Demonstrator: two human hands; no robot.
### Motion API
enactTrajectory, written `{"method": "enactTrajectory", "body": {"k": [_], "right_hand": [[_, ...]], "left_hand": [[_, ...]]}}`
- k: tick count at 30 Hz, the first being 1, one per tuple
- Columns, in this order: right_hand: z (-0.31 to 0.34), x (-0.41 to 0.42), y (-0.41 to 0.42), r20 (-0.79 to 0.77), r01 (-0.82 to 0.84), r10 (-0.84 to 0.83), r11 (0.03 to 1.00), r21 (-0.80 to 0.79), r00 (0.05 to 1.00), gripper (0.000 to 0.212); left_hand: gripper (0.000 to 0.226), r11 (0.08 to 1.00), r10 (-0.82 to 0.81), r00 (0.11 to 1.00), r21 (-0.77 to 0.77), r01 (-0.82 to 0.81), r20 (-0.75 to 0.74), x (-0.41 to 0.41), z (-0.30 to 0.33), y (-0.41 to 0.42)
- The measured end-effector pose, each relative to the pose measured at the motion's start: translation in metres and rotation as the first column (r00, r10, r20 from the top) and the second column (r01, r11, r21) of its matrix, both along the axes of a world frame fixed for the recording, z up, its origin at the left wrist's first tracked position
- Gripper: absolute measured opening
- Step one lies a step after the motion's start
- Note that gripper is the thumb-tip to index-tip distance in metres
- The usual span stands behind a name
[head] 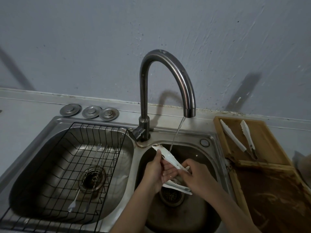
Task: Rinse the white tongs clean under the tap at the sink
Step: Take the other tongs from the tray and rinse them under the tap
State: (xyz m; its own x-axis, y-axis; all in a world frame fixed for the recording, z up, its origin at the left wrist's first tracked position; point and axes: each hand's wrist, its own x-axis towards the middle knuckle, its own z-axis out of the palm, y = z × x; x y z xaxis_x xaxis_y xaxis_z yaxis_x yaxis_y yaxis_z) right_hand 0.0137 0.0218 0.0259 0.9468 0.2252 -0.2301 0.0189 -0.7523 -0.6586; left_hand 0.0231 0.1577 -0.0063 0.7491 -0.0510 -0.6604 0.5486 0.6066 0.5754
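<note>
White tongs with dark stains are held over the right sink basin. One arm slants up to the left, and a thin stream of water from the curved metal tap lands on it. The other arm lies lower, above the drain. My left hand grips the upper arm from the left, thumb on top. From the right, my right hand closes on the tongs near the hinge end.
The left basin holds a black wire rack with a fork and long utensils in it. Three metal drain caps sit behind it. A second pair of white tongs lies on the wooden board to the right.
</note>
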Motion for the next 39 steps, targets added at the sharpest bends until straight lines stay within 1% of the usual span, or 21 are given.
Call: {"method": "enactTrajectory", "body": {"k": [1,4,5,7,8,10,12,14,17,18,20,22,25,27,29,32,33,34,35,37,39], "right_hand": [[0.000,0.000,0.000,-0.004,0.007,-0.007,1.000,0.002,1.000,0.007],[0.001,0.001,-0.002,-0.001,0.033,-0.033,0.999,0.010,0.999,0.009],[0.002,0.001,-0.003,0.001,0.038,-0.038,0.999,0.013,0.999,0.009],[0.003,0.002,-0.005,-0.009,0.045,-0.045,0.998,0.035,0.999,0.009],[0.003,0.002,-0.006,-0.017,0.045,-0.044,0.998,0.041,0.999,0.008],[0.002,0.002,-0.007,-0.034,0.045,-0.044,0.998,0.038,0.998,0.008],[0.002,0.002,-0.007,-0.061,0.069,-0.066,0.996,0.055,0.996,0.008],[0.001,0.003,-0.008,-0.094,0.110,-0.102,0.991,0.080,0.990,0.010],[0.000,0.003,-0.008,-0.136,0.154,-0.141,0.984,0.087,0.981,0.013],[-0.001,0.003,-0.008,-0.149,0.163,-0.149,0.983,0.089,0.978,0.013],[0.000,0.003,-0.007,-0.189,0.184,-0.159,0.975,0.123,0.969,0.013],[0.000,0.002,-0.006,-0.221,0.185,-0.153,0.974,0.133,0.963,0.011],[0.000,-0.001,-0.006,-0.243,0.161,-0.132,0.981,0.105,0.961,0.006],[0.000,-0.001,-0.008,-0.211,0.137,-0.121,0.989,0.059,0.970,0.011],[0.002,-0.001,-0.010,-0.171,0.095,-0.093,0.995,0.003,0.981,0.014],[0.007,0.002,-0.015,-0.154,0.021,-0.039,0.993,-0.117,0.987,0.019],[0.009,0.004,-0.017,-0.147,-0.005,-0.019,0.987,-0.163,0.989,0.021],[0.011,0.005,-0.019,-0.135,-0.025,-0.002,0.979,-0.200,0.991,0.021],[0.013,0.005,-0.020,-0.121,-0.044,0.018,0.975,-0.219,0.993,0.020],[0.016,0.006,-0.023,-0.096,-0.086,0.066,0.971,-0.224,0.993,0.018],[0.016,0.007,-0.022,-0.063,-0.123,0.111,0.962,-0.245,0.992,0.017]], "left_hand": [[0.048,1.000,-0.020,1.000,-0.003,0.020,0.008,0.001,-0.001,0.000],[0.026,0.995,-0.096,0.994,0.041,0.094,0.051,-0.001,-0.002,-0.005],[0.023,0.991,-0.124,0.990,0.064,0.120,0.060,-0.001,-0.003,-0.005],[0.028,0.989,-0.133,0.989,0.075,0.129,0.062,0.002,-0.005,-0.004],[0.033,0.992,-0.120,0.992,0.050,0.118,0.046,0.004,-0.005,-0.004],[0.048,0.995,-0.096,0.995,0.024,0.097,-0.002,0.009,-0.003,-0.003],[0.053,0.992,-0.108,0.994,0.068,0.108,-0.010,0.011,0.000,-0.004],[0.043,0.983,-0.144,0.989,0.115,0.142,0.015,0.011,0.002,-0.006],[0.014,0.970,-0.202,0.979,0.146,0.194,0.038,0.011,-0.001,-0.007],[0.008,0.969,-0.208,0.977,0.145,0.201,0.035,0.011,-0.002,-0.006],[0.002,0.981,-0.165,0.986,0.106,0.161,0.030,0.012,-0.004,-0.005],[0.008,0.998,-0.041,0.999,0.040,0.041,0.000,0.017,-0.007,-0.003],[0.017,0.988,0.156,0.986,0.010,-0.156,-0.064,0.026,-0.013,0.005],[0.017,0.979,0.206,0.975,0.010,-0.206,-0.080,0.028,-0.014,0.008],[0.014,0.985,0.174,0.982,0.008,-0.174,-0.074,0.024,-0.012,0.006],[0.010,0.998,0.054,0.996,0.031,-0.052,-0.071,0.016,-0.010,-0.001],[0.012,1.000,0.018,0.996,0.011,-0.017,-0.086,0.015,-0.011,-0.002],[0.010,0.999,-0.011,0.994,-0.041,0.007,-0.105,0.015,-0.012,-0.001],[0.008,0.994,-0.028,0.993,-0.104,0.015,-0.118,0.016,-0.012,0.002],[0.015,0.979,-0.039,0.990,-0.204,0.011,-0.134,0.015,-0.013,0.007],[0.020,0.974,-0.080,0.990,-0.222,0.052,-0.120,0.011,-0.011,0.005]]}}
